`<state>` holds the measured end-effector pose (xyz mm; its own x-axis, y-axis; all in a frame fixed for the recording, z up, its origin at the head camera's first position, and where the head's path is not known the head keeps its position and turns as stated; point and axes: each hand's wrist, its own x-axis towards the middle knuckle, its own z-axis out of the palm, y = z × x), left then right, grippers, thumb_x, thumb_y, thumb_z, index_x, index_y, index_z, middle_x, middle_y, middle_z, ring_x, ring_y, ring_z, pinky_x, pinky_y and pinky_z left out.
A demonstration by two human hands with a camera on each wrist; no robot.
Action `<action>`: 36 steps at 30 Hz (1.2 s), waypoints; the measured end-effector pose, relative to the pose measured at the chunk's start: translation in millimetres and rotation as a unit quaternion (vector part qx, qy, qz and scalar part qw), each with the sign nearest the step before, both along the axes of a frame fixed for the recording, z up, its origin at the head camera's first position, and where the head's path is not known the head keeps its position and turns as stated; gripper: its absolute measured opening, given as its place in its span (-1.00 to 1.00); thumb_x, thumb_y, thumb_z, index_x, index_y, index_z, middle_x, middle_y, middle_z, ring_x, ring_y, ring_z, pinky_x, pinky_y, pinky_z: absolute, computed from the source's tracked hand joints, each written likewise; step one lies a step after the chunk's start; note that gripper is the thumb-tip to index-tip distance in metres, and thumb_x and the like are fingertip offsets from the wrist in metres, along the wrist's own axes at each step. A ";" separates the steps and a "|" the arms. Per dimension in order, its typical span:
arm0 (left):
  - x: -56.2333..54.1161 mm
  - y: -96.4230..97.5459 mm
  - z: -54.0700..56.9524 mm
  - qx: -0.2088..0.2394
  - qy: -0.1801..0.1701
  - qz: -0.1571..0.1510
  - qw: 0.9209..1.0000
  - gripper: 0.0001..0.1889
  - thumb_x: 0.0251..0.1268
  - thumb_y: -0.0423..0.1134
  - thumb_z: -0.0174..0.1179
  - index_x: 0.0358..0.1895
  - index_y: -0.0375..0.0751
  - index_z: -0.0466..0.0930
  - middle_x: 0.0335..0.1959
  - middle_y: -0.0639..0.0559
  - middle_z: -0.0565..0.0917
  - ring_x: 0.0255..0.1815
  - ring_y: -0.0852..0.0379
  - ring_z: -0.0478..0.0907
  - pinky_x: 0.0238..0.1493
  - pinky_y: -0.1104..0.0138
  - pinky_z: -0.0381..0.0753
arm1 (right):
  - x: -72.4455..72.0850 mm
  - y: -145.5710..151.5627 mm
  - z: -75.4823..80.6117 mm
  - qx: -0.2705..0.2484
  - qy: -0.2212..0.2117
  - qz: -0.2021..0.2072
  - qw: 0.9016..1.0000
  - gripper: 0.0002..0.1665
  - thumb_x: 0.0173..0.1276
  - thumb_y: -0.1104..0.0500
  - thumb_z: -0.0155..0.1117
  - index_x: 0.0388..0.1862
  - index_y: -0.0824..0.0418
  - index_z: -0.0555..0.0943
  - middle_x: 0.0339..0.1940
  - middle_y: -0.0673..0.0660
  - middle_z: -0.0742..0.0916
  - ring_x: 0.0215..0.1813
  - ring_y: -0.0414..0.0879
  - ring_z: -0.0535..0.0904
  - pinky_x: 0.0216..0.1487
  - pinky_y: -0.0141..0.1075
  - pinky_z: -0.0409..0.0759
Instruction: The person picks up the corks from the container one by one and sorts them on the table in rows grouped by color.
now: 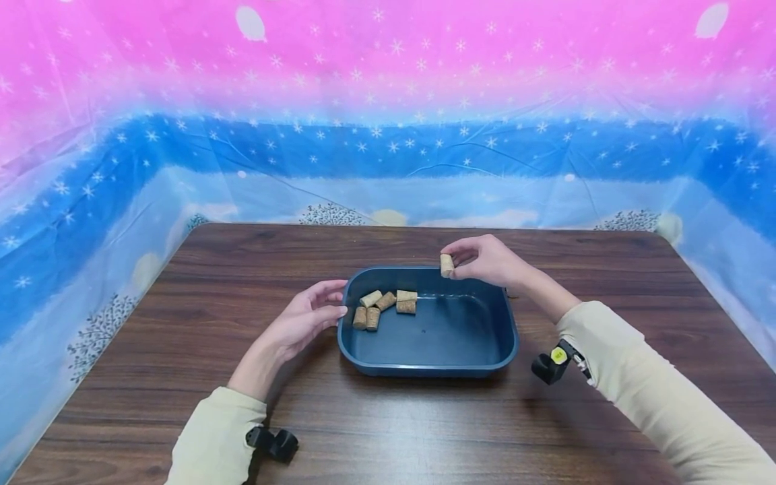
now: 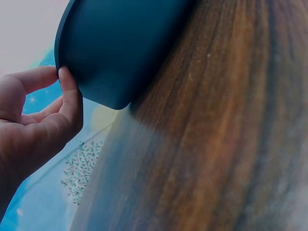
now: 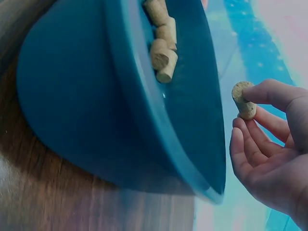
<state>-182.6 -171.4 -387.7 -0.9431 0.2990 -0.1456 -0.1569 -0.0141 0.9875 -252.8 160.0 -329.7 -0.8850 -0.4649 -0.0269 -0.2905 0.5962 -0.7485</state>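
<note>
A cork (image 1: 446, 265) is pinched between the thumb and fingers of my right hand (image 1: 485, 261), above the far rim of a dark blue basin (image 1: 424, 369). The right wrist view shows the held cork (image 3: 244, 100) beyond the basin's rim, with the other fingers loosely bent below it. Several more corks (image 1: 372, 319) lie together in the left part of the basin, two of them standing side by side near the left wall. My left hand (image 1: 301, 318) touches the basin's left end, its thumb and fingertips resting at the rim and outer wall.
The basin stands on a dark brown wood-grain table (image 1: 200, 323). A pink and blue snowflake cloth (image 1: 388, 148) hangs around the back and sides. Black wrist cameras (image 1: 550, 365) stick out from both sleeves, close over the table.
</note>
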 end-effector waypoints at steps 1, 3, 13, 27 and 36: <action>0.0 -0.1 -0.1 0.000 0.000 0.000 1.000 -0.42 0.35 -0.49 0.08 0.41 -0.38 0.16 0.11 -0.25 0.33 0.02 -0.02 0.47 0.00 0.38 0.55 | -1.1 3.1 0.4 -0.003 -0.001 -0.003 1.000 -0.50 0.25 0.26 0.34 0.18 0.34 0.55 -0.02 0.26 0.67 0.05 0.12 0.57 0.02 -0.02 0.56; 0.0 -0.1 -0.3 0.001 0.000 0.000 1.000 -0.42 0.35 -0.49 0.08 0.41 -0.38 0.16 0.12 -0.26 0.33 0.01 -0.01 0.48 0.00 0.38 0.55 | -2.9 9.2 2.4 -0.007 -0.003 -0.011 1.000 -0.49 0.26 0.25 0.33 0.20 0.35 0.54 0.00 0.27 0.66 0.05 0.13 0.57 0.02 -0.02 0.55; 0.1 0.1 -1.4 0.011 0.002 -0.005 1.000 -0.41 0.34 -0.52 0.06 0.42 -0.40 0.14 0.09 -0.23 0.33 -0.03 0.05 0.51 -0.02 0.37 0.55 | -15.4 43.4 0.6 0.000 -0.030 -0.061 0.998 -0.45 0.27 0.22 0.32 0.23 0.33 0.50 0.10 0.30 0.62 0.15 0.16 0.50 0.09 0.01 0.49; 0.4 -0.5 -1.5 0.004 0.011 -0.008 1.000 -0.42 0.35 -0.50 0.05 0.41 -0.41 0.14 0.08 -0.25 0.34 0.00 0.00 0.48 -0.01 0.38 0.55 | -17.5 82.2 -10.6 0.011 -0.020 -0.095 0.995 -0.46 0.28 0.22 0.31 0.22 0.38 0.50 0.09 0.34 0.61 0.15 0.18 0.49 0.07 -0.04 0.48; 0.4 0.0 -1.7 0.004 0.010 -0.007 1.000 -0.42 0.35 -0.50 0.06 0.41 -0.40 0.15 0.08 -0.23 0.34 0.00 0.01 0.49 0.00 0.37 0.54 | -17.6 104.5 -21.5 0.001 -0.032 -0.109 0.994 -0.46 0.30 0.27 0.27 0.24 0.42 0.46 0.07 0.36 0.61 0.09 0.15 0.51 -0.02 -0.20 0.52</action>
